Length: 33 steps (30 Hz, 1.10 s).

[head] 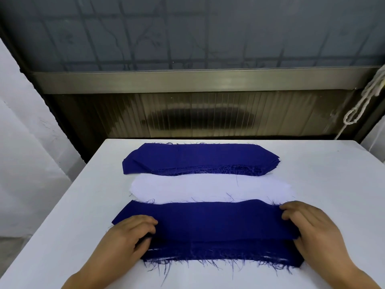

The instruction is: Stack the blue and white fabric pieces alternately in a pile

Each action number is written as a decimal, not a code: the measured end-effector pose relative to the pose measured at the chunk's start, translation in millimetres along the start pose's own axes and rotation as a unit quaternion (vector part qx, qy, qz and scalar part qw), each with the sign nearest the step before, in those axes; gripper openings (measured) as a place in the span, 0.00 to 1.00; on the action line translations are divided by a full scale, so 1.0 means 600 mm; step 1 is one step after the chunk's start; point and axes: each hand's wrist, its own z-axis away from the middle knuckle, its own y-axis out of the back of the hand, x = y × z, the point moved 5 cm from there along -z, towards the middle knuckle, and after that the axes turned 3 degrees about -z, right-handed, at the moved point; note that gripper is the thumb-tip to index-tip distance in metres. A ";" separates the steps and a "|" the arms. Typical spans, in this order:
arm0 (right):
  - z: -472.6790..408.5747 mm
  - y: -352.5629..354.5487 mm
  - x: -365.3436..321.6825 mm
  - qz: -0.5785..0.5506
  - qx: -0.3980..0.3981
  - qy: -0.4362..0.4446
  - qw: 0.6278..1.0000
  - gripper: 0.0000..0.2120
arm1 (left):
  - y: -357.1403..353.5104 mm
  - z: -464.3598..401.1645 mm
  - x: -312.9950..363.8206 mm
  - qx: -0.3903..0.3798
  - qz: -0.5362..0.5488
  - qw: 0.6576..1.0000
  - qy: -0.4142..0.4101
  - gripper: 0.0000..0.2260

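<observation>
Floppy, fraying cloth at the bottom of the frame
Your left hand (127, 236) and right hand (308, 224) pinch the blue piece (208, 222) ends; keep holding there.

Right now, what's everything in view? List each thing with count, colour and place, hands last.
Blue fabric stack: one pile, dark blue, far side of the table.
White fabric: count unclear, white, middle, between the two blue lots.
Near blue fabric: top piece on a frayed blue pile, dark blue, near edge.
Table: one, white, under everything.
Rope: one, off-white, hanging at far right.
Window panel: one, ribbed and dark, behind the table.
Left hand: grips the near blue piece's left end.
Right hand: grips its right end.
</observation>
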 end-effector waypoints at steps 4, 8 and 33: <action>-0.019 0.010 0.021 0.022 0.027 -0.033 0.999 0.22 | -0.004 0.001 -0.002 -0.016 0.012 1.000 0.021 0.07; -0.018 0.009 0.028 0.021 0.029 -0.006 0.999 0.20 | -0.004 0.001 0.001 -0.015 0.013 1.000 0.021 0.06; 0.039 -0.011 0.063 -0.046 -0.016 -0.066 0.997 0.18 | 0.013 0.003 0.025 -0.018 0.000 1.000 -0.005 0.22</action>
